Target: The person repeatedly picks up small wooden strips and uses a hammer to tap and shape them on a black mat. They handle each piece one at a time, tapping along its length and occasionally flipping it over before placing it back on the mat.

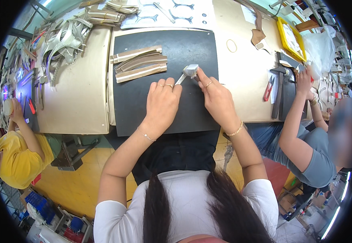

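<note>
I see the left hand (162, 100) and right hand (217, 98) close together, backs up.
Left fingers (161, 85) curl; right index finger (202, 76) extends forward; both forearms (130, 152) angle inward.

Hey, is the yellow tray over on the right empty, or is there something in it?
Not empty: white items lie inside the yellow tray. I can't tell how full it is.

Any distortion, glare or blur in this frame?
Head view: edges bow toward the black fisheye rim; violet glare at far left; bright strip light at lower right; co-worker's head blurred at right; left hand, right hand and black mat reasonably clear.
</note>
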Available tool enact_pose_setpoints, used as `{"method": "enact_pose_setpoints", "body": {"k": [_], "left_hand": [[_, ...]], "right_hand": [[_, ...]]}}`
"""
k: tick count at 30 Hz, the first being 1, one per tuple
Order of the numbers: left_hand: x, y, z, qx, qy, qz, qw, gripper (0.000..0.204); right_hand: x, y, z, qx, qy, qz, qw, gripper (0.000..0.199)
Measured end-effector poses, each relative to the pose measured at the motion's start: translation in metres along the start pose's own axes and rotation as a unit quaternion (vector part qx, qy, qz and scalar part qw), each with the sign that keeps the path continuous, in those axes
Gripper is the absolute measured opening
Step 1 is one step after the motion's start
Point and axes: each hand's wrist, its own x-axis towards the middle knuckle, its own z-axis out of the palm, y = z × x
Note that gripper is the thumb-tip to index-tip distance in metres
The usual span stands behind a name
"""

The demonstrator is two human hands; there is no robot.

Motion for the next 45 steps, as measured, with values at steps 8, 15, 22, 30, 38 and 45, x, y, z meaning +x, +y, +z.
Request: {"method": "enact_pose_setpoints", "body": {"k": [8, 15, 22, 30, 38, 45], "left_hand": [[0.006, -0.010, -0.001, -0.069, 0.020, -0.075, 0.995, 0.028], [-0.007, -0.040, -0.045, -0.724, -0.094, -0.334, 0.596, 0.042], [-0.018, -0.018, -0.054, -0.753, 0.030, -0.331, 0.568, 0.025], [-0.024, -0.007, -0.064, -0.733, 0.122, -0.324, 0.585, 0.024], [-0.023, -0.019, -0.080, -0.704, 0.163, -0.315, 0.616, 0.030], [-0.026, -0.019, -0.086, -0.692, 0.165, -0.308, 0.632, 0.031]], "right_hand": [[0.010, 0.015, 0.006, 0.026, 0.105, 0.052, 0.993, 0.044], [0.017, 0.005, 0.024, -0.080, 0.139, -0.042, 0.986, 0.023], [-0.021, -0.049, 0.009, 0.401, -0.145, 0.138, 0.894, 0.030], [-0.026, -0.052, 0.004, 0.608, -0.200, 0.247, 0.727, 0.027], [-0.030, -0.051, -0.016, 0.603, -0.204, 0.269, 0.723, 0.024], [-0.028, -0.040, -0.019, 0.586, -0.157, 0.252, 0.754, 0.021]]}}
